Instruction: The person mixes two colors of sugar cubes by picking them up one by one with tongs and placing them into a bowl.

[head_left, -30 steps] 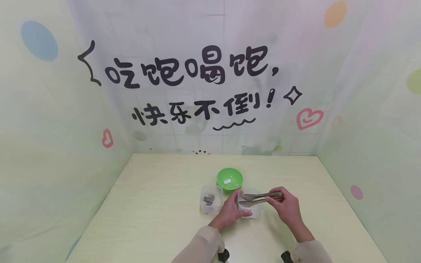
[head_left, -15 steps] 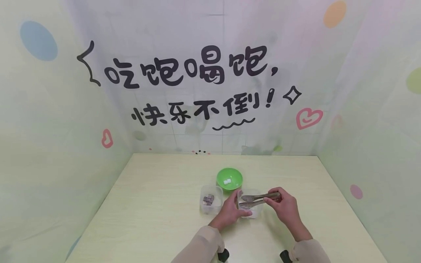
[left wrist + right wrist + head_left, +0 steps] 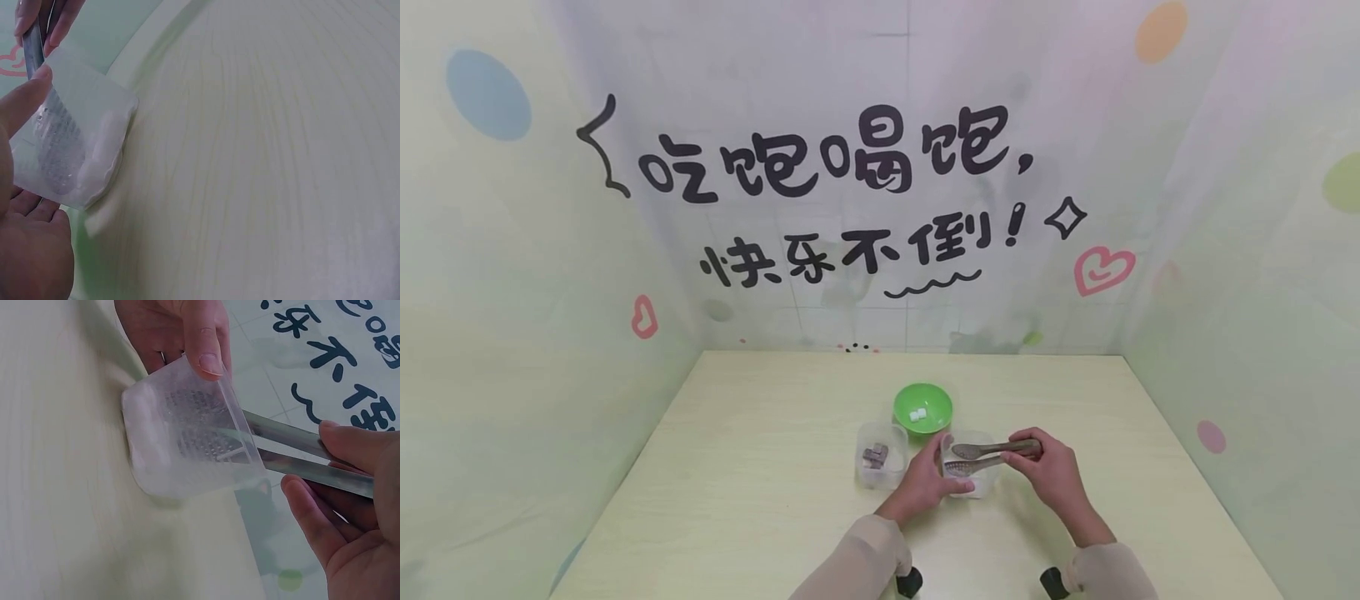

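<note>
My left hand grips a clear plastic container by its side, thumb on the near wall and fingers around the far side. White contents lie along its bottom, blurred through the plastic. Metal tongs are held in my right hand, thumb on one arm and fingers on the other. Their perforated heads are inside the container, spread apart. In the left wrist view one tong head shows through the wall. Whether anything sits between the heads is unclear.
Behind the container stands a green bowl with small white pieces in it. To the left is a second clear container holding several purplish-brown chunks. All stand on a pale wood-grain table, with printed curtains around it.
My right hand and the tongs have shifted slightly left, the heads staying in the container. The left hand, bowl and second container look the same.
</note>
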Demonstrator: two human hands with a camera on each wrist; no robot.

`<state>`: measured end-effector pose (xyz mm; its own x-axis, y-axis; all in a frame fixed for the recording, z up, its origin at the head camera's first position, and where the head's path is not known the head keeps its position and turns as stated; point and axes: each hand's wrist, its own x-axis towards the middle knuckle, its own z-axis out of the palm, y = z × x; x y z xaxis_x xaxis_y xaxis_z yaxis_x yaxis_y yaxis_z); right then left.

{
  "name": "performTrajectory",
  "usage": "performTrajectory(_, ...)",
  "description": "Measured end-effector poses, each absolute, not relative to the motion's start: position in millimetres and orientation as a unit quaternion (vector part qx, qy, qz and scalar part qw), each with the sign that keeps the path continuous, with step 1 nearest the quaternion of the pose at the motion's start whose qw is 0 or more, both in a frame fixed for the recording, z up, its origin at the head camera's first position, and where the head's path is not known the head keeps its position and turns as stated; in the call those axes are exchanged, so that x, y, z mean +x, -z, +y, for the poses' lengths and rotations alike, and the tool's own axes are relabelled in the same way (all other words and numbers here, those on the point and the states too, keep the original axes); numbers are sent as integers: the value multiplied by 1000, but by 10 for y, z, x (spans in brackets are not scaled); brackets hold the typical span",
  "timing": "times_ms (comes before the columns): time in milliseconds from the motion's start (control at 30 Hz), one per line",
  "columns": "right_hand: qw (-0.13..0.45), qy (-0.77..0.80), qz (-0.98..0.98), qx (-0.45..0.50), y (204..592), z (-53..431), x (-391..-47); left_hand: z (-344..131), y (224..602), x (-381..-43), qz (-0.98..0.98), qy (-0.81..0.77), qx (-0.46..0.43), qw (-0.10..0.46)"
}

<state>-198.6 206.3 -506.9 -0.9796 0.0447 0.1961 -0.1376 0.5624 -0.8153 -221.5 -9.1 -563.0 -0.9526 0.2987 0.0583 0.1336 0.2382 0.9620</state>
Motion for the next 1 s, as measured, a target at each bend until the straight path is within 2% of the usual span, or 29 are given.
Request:
performTrajectory(500, 126, -469, -874, 26, 5097, 2029, -1989, -76, 5623, -2221, 786, -598, 139, 73)
performTrajectory(1000, 117, -468, -876, 24, 5103, 2016, -2008, -87, 5619, -2215, 791, -592, 140, 66)
